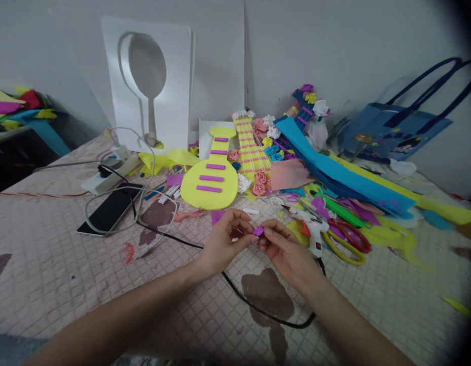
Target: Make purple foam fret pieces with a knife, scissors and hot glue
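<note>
Between my fingertips is a small piece of purple crepe paper [259, 231], pinched from both sides above the table. My left hand [227, 241] is closed on its left end, thumb against the fingers. My right hand [286, 249] grips the other end the same way. Just beyond my hands lies a yellow guitar-shaped cutout [209, 195] with several purple strips across its neck and body. A white glue gun [315, 231] with a small red light rests right of my right hand. Behind stands a yellow guitar [245, 137] with strings and paper roses.
A power strip [111, 175], a phone [111, 209] and looping cables are at the left. Yellow- and red-handled scissors [344, 246] lie by the glue gun. Blue crepe paper [334, 173] stretches toward a blue tote bag [395, 132]. White boards [178, 91] lean on the wall. A black cord [254, 306] crosses below my hands.
</note>
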